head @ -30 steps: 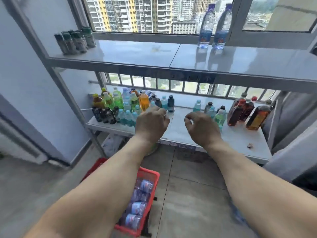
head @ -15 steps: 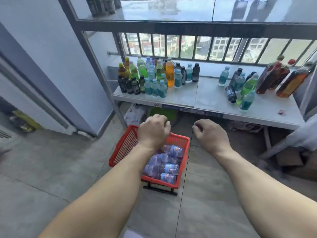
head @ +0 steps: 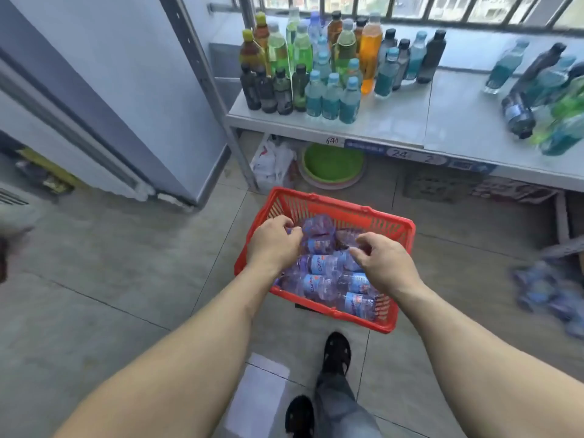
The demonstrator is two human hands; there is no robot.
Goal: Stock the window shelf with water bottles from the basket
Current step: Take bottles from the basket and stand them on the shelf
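A red plastic basket [head: 343, 207] stands on the tiled floor in front of me. Several clear water bottles [head: 325, 264] with blue labels lie on their sides inside it. Both my hands are down over the basket. My left hand [head: 272, 245] hovers at the basket's left side, its loosely curled fingertips reaching the top bottle. My right hand [head: 383, 264] is over the middle of the pile, fingers also loosely curled. Neither hand grips a bottle. The upper window shelf is out of view.
The lower shelf [head: 410, 134] behind the basket holds many mixed drink bottles [head: 316, 74] at left and right. Under it sit a green basin [head: 331, 162] and a white bag [head: 271, 162]. A blurred pack of bottles [head: 550, 292] lies on the floor at right. My shoes [head: 336, 352] are below.
My view has tilted down from the shelves to the floor. Both hands have dropped from shelf height into the basket, right above the bottles.
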